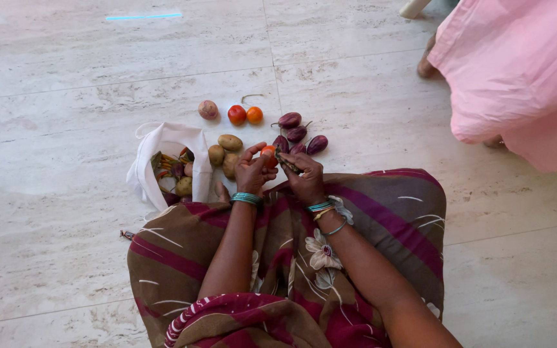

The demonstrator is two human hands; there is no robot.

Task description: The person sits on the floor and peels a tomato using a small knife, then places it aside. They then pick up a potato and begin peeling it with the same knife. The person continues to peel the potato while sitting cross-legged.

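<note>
Left hand [251,171] closed round a small round orange-red tomato [268,154], pinched between thumb and fingertips, just above lap edge, over the pale marble floor [66,84]. Right hand [304,177] curled shut on a slim dark-green pod, prob. a chilli or bean [287,162]; exact kind too small to tell. Both hands nearly touching, tomato and pod right beside each other. Tomato prob. light, smooth, slightly slippery skin, soft enough to bruise or split under hard squeeze: best held w/ light fingertip cradle round the widest part, not by stalk end. Pod prob. very light, bendy, snaps if folded: hold near middle or stalk. On floor just ahead: four small purple aubergines [298,136], two more tomatoes, one red, one orange [245,115], a reddish round onion-like bulb [207,109], three tan potatoes [224,153]. To the left, an open white cloth bag [169,138] w/ more veg inside, incl. orange carrots. Brown-and-maroon patterned cloth [381,212] over lap. Another person's pink garment [517,71] at upper right, well apart.
</note>
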